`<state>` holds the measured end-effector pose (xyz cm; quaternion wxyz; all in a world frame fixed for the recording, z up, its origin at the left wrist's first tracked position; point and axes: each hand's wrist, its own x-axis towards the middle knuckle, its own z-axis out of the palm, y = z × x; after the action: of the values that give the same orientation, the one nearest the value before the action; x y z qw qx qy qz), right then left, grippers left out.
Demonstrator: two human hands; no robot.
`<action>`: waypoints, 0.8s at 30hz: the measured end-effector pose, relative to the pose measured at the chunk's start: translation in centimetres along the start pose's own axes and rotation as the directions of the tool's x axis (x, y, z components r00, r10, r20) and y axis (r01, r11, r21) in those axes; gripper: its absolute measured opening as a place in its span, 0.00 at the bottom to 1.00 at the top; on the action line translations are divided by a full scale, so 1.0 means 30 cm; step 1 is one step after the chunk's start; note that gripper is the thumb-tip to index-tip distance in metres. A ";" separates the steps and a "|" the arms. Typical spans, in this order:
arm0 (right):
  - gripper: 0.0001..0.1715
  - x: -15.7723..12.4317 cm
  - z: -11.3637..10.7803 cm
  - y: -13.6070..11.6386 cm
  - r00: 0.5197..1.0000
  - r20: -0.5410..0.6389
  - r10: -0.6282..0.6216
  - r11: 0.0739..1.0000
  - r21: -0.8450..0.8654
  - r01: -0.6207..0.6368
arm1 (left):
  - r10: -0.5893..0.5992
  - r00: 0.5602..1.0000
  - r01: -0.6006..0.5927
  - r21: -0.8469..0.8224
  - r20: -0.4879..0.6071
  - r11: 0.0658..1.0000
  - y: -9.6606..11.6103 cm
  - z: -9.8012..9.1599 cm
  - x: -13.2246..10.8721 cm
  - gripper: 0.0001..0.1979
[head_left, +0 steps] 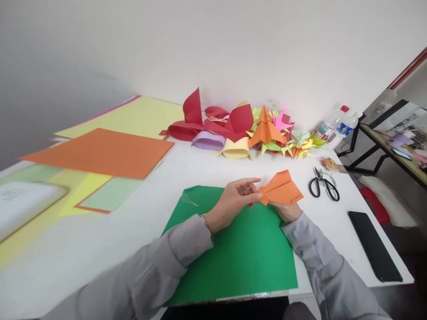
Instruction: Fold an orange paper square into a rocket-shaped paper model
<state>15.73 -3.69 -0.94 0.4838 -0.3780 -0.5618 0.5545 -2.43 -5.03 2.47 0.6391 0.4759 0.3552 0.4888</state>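
Observation:
An orange folded paper plane [282,189] is held just above a green paper sheet [233,258] on the white table [100,240]. My left hand [233,200] pinches the plane's pointed tip between thumb and fingers. My right hand [288,211] holds the plane from underneath and is mostly hidden behind it. Both arms wear grey sleeves, and a bracelet sits on my left wrist.
A pile of folded paper shapes [247,129] lies along the wall. Orange [100,153] and yellow [133,118] sheets lie at the left. Black scissors [323,184] and a black phone [373,251] lie at the right, bottles [336,126] behind them. Another table [396,151] stands beyond.

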 end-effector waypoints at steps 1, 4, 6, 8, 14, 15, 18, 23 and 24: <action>0.22 0.000 0.008 -0.010 1.000 -0.004 -0.012 1.000 0.026 0.012 | -0.035 0.999 0.035 -0.024 0.012 0.999 -0.001 -0.002 0.002 0.24; 0.22 0.001 0.037 -0.041 0.999 0.017 -0.035 0.997 0.063 0.034 | -0.091 0.995 0.093 -0.059 0.034 0.994 -0.004 -0.001 0.001 0.25; 0.19 0.005 0.053 -0.059 0.999 0.041 -0.019 0.996 0.087 0.015 | -0.093 0.995 0.095 -0.059 0.029 0.994 -0.003 0.004 -0.003 0.23; 0.18 0.010 0.066 -0.075 0.996 0.088 0.021 0.992 0.121 -0.032 | -0.089 0.996 0.089 -0.059 0.004 0.994 -0.002 0.009 -0.006 0.20; 0.16 0.016 0.085 -0.100 0.966 0.244 0.089 0.966 0.217 -0.144 | -0.063 0.998 0.065 -0.073 0.028 0.995 0.014 0.006 -0.005 0.14; 0.17 0.014 0.085 -0.100 0.955 0.277 0.107 0.960 0.220 -0.172 | -0.067 0.997 0.072 -0.098 0.049 0.993 0.018 0.003 -0.005 0.14; 0.17 0.009 0.083 -0.092 0.912 0.383 0.150 0.951 0.197 -0.239 | -0.080 0.995 0.091 -0.203 0.059 0.975 0.031 -0.003 -0.004 0.13; 0.14 0.008 0.075 -0.081 0.867 0.474 0.156 0.953 0.159 -0.258 | -0.071 0.997 0.068 -0.246 -0.005 0.967 0.044 -0.013 0.005 0.12; 0.14 0.009 0.074 -0.081 0.864 0.477 0.162 0.952 0.157 -0.264 | -0.066 0.997 0.056 -0.241 -0.034 0.969 0.045 -0.014 0.007 0.11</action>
<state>13.79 -4.25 1.69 0.3111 -0.2413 -0.5507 0.7360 -3.15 -4.63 3.65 0.6990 0.3736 0.3215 0.5181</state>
